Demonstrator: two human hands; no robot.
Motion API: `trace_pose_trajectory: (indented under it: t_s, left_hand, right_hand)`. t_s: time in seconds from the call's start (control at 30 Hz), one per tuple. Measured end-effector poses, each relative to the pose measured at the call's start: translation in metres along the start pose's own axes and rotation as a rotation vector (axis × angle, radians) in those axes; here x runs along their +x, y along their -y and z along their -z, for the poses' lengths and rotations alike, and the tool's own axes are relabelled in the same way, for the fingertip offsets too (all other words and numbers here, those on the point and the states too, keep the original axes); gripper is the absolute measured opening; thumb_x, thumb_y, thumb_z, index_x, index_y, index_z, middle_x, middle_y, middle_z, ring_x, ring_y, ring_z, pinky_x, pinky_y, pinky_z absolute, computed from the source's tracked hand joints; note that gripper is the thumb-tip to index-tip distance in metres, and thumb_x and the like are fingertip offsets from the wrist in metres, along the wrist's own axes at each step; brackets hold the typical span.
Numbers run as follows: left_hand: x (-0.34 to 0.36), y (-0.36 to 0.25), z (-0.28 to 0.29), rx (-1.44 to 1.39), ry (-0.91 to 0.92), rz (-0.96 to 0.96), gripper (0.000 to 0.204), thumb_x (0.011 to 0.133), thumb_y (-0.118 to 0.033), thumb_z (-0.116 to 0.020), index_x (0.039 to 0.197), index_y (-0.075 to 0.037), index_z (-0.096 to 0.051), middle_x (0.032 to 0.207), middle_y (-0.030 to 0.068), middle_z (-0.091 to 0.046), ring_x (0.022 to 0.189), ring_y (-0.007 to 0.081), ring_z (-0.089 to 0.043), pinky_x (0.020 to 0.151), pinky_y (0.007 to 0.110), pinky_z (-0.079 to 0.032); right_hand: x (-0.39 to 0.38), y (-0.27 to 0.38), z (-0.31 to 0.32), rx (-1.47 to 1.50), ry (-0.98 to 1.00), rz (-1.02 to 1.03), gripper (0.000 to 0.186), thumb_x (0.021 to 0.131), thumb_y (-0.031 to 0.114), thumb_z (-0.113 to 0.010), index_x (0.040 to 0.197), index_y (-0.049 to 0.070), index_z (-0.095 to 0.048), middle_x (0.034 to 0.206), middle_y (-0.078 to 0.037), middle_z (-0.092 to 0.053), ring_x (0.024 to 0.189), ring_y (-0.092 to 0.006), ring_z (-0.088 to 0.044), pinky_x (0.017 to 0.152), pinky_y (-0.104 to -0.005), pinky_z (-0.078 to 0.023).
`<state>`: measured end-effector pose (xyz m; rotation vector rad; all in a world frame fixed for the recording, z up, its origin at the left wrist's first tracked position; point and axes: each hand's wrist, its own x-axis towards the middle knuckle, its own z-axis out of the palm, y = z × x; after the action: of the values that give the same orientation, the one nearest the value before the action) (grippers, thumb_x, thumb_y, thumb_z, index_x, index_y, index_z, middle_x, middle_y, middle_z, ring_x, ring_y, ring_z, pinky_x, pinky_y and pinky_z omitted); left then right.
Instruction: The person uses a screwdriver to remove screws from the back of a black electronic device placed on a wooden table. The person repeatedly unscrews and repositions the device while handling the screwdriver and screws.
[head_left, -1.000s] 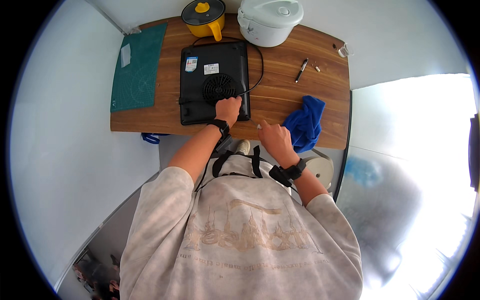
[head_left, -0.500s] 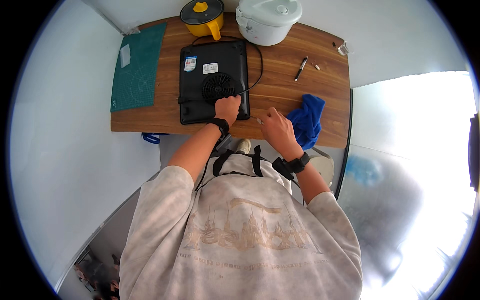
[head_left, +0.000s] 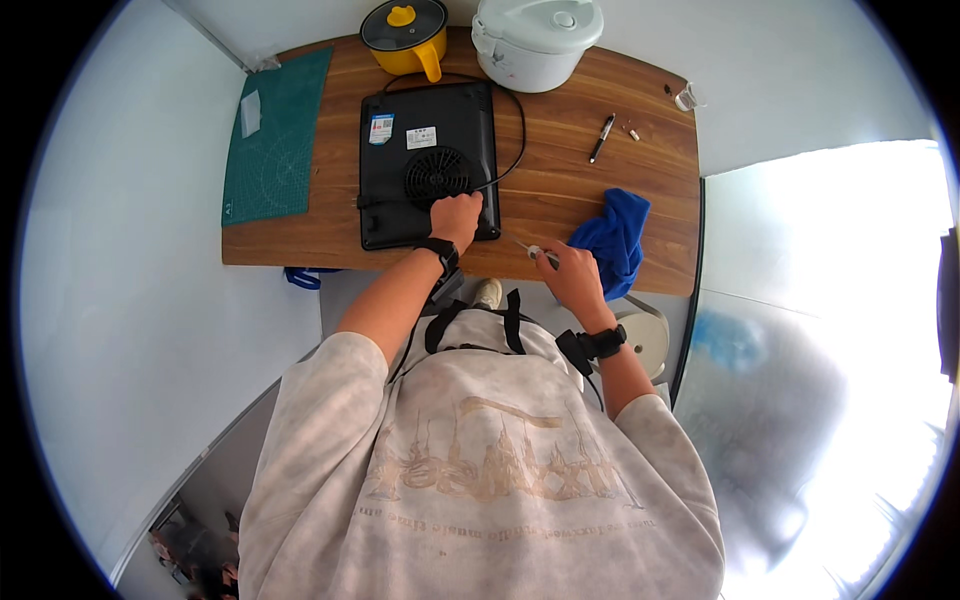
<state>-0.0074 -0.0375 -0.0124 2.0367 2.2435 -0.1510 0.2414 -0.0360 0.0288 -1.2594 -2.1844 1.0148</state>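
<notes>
A black induction cooker (head_left: pixel 400 172) lies bottom side up on the wooden table, showing its round fan vent (head_left: pixel 437 174) and stickers. My left hand (head_left: pixel 457 219) rests on its near right part, fingers curled beside the vent and the black power cord (head_left: pixel 518 150). What those fingertips hold, if anything, is hidden. My right hand (head_left: pixel 575 275) is closed around a small screwdriver (head_left: pixel 533 251) with a pale handle and thin shaft. Its tip points left toward the cooker's near right corner, apart from it. Just behind and right of that hand lies a crumpled blue cloth (head_left: pixel 615 235).
A yellow pot with a dark lid (head_left: pixel 405 30) and a white lidded cooker (head_left: pixel 538 45) stand at the back. A green cutting mat (head_left: pixel 280 135) covers the left end. Toward the right lie a pen (head_left: pixel 602 138) and a small clear glass (head_left: pixel 686 98).
My right hand has drawn back to the right and nearer my body, carrying the screwdriver away from the cooker's corner; more of the tool shows. My left hand has stayed in place.
</notes>
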Motion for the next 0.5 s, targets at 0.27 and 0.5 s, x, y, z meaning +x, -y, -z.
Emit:
trace_pose_trajectory:
  t_s: [0.27,0.5]
  left_hand:
    - [0.003,-0.005,-0.005,0.080,-0.029,0.025,0.006,0.088,-0.009,-0.064,0.091,-0.008,-0.068,0.069,0.0104,-0.069,0.065,0.0270,-0.070,0.053,0.037,-0.054]
    - [0.002,-0.004,-0.003,0.065,-0.036,0.010,0.004,0.088,-0.008,-0.063,0.089,-0.009,-0.067,0.070,0.0102,-0.069,0.067,0.0265,-0.071,0.053,0.036,-0.054]
  right_hand:
    - [-0.001,-0.008,-0.011,0.014,-0.013,0.010,0.019,0.088,0.020,-0.064,0.092,0.003,-0.071,0.067,-0.023,-0.065,0.066,-0.0418,-0.065,0.062,-0.0485,-0.053]
    - [-0.002,-0.011,-0.015,0.013,-0.025,0.019,0.020,0.089,0.020,-0.063,0.090,0.002,-0.071,0.067,-0.024,-0.065,0.066,-0.0420,-0.065,0.061,-0.0487,-0.053]
